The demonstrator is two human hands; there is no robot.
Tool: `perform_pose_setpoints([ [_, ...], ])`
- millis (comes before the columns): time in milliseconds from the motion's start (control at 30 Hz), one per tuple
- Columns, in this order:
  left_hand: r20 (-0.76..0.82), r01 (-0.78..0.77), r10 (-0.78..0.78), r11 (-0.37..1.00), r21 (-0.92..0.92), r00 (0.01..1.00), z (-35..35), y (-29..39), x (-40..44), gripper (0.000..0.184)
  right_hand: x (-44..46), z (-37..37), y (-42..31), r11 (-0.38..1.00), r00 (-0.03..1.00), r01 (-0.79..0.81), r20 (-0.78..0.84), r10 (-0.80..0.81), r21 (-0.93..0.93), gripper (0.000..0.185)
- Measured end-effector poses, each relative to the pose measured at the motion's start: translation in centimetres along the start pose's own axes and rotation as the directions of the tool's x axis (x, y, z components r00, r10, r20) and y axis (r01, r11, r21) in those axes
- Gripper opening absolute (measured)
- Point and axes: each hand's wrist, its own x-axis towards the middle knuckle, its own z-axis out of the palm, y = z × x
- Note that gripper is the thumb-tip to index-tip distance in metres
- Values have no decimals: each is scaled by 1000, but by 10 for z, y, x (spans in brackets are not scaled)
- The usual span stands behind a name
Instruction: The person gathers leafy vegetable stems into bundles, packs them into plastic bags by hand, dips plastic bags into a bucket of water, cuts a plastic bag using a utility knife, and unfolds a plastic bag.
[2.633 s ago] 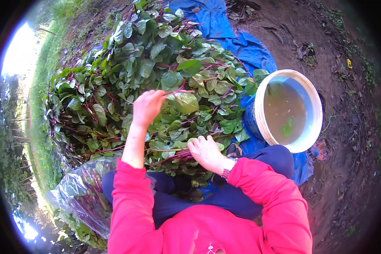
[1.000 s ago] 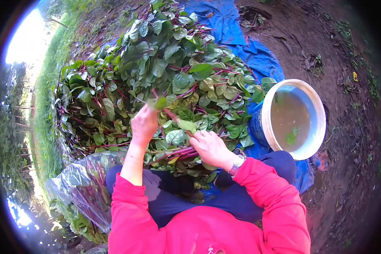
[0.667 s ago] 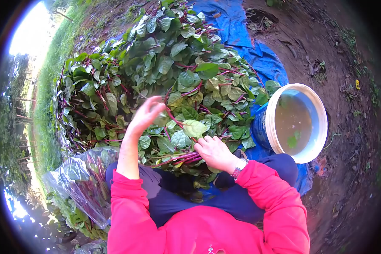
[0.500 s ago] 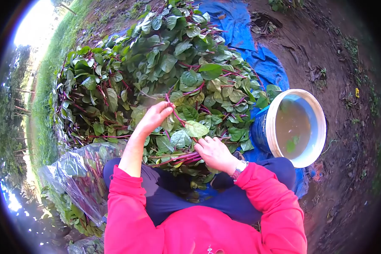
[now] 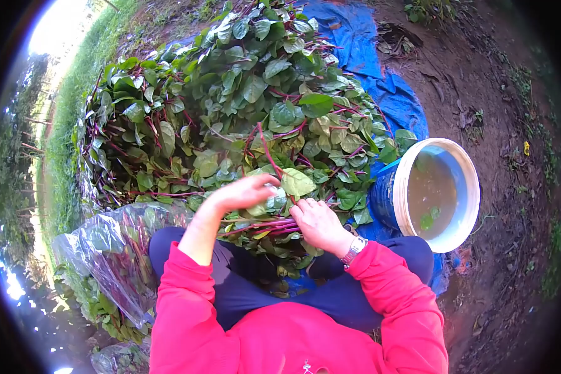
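Note:
My right hand, with a watch on its wrist, is closed round a bunch of reddish-purple stems whose ends point left. From its fingertips a red stem with one pale green leaf rises up and to the left. My left hand is just left of that leaf, palm down, fingers apart and slightly blurred; whether its fingertips touch the stem is unclear. Behind both hands lies a large heap of leafy greens with purple stems.
A white-rimmed blue bucket of murky water with floating leaves stands at right on a blue tarp. A clear plastic bag of greens lies at left beside my knee. Brown soil extends at far right, grass at far left.
My left hand has dropped and moved right, from the stem's upper part to beside its leaf. Earlier it held a leafy piece. My right hand has kept its hold on the stems.

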Motion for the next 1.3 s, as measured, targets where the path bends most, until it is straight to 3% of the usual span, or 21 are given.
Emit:
perform_pose_setpoints([
  [100, 148, -201, 207, 978, -58, 967, 27, 2, 14, 47, 0, -1, 0, 999, 1000, -5, -26, 4, -42, 19],
  [167, 69, -155, 152, 987, 40, 986, 28, 7, 11, 37, -1, 2, -1, 999, 1000, -10, -5, 9, -36, 18],
  [233, -74, -45, 113, 794, 606, 991, 22, 9, 7, 24, 0, 1, -3, 1000, 1000, -15, 25, 15, -17, 19],
  [333, -401, 293, 28, 636, 714, 916, -5, -20, 14, 21, -1, -1, -6, 999, 999, -18, 32, 17, 42, 20],
  [367, -509, 412, -48, 655, 633, 860, -17, -28, 15, 20, -3, 1, -6, 998, 999, -25, 45, 22, 59, 21],
  [433, -614, -107, 287, 944, 313, 735, -31, -31, 16, 29, -4, 3, -7, 997, 998, -31, 50, 28, 75, 22],
  [467, -613, -107, 290, 942, 318, 735, -27, -32, 20, 29, -4, 4, -8, 996, 997, -45, 64, 41, 77, 21],
  [533, -703, -447, 210, 878, -170, 679, -8, 21, 11, 46, -5, 7, -8, 995, 993, -70, 99, 63, 75, 21],
  [567, -712, -291, 229, 956, 35, 664, -5, 30, 4, 47, -5, 6, -8, 995, 992, -69, 107, 61, 74, 21],
  [633, -784, -241, 192, 969, 56, 590, 12, 2, 25, 44, -4, 5, -8, 991, 993, -86, 94, 76, 106, 19],
  [700, -645, -242, 7, 930, -276, 764, 35, -11, 37, 41, -4, 7, -8, 992, 992, -84, 100, 74, 94, 19],
  [767, -476, -261, -91, 738, -622, 875, 58, -3, 38, 41, -3, 8, -7, 992, 991, -94, 103, 85, 83, 18],
  [900, -543, -306, 29, 851, -428, 839, 73, 0, 42, 32, -5, 8, -10, 995, 995, -69, 74, 63, 76, 17],
  [967, -800, -368, 224, 930, 5, 556, 62, 8, 36, 25, -4, 5, -10, 995, 996, -77, 59, 73, 61, 17],
  [1000, -847, -359, 295, 924, 134, 442, 53, 3, 39, 22, -3, 4, -10, 994, 994, -101, 51, 99, 42, 17],
  [1033, -879, -338, 245, 935, 104, 408, 44, -2, 41, 21, -2, 3, -9, 992, 991, -126, 42, 125, 24, 17],
  [1100, -910, -349, 55, 931, -102, 412, 29, -14, 45, 21, -1, 3, -7, 991, 991, -132, 26, 132, 33, 17],
  [1167, -886, -298, 0, 942, -156, 464, 30, -22, 48, 30, -1, 5, -7, 990, 991, -132, 12, 132, 43, 16],
  [1233, -604, -272, -241, 725, -632, 760, 43, -1, 41, 46, -3, 7, -8, 991, 991, -130, 43, 128, 41, 17],
  [1267, -468, -217, -214, 673, -707, 858, 47, 2, 38, 53, -4, 9, -8, 991, 991, -130, 43, 128, 41, 17],
  [1300, -427, -275, -106, 622, -733, 898, 50, 0, 39, 44, -5, 10, -9, 991, 991, -121, 60, 118, 49, 18],
])
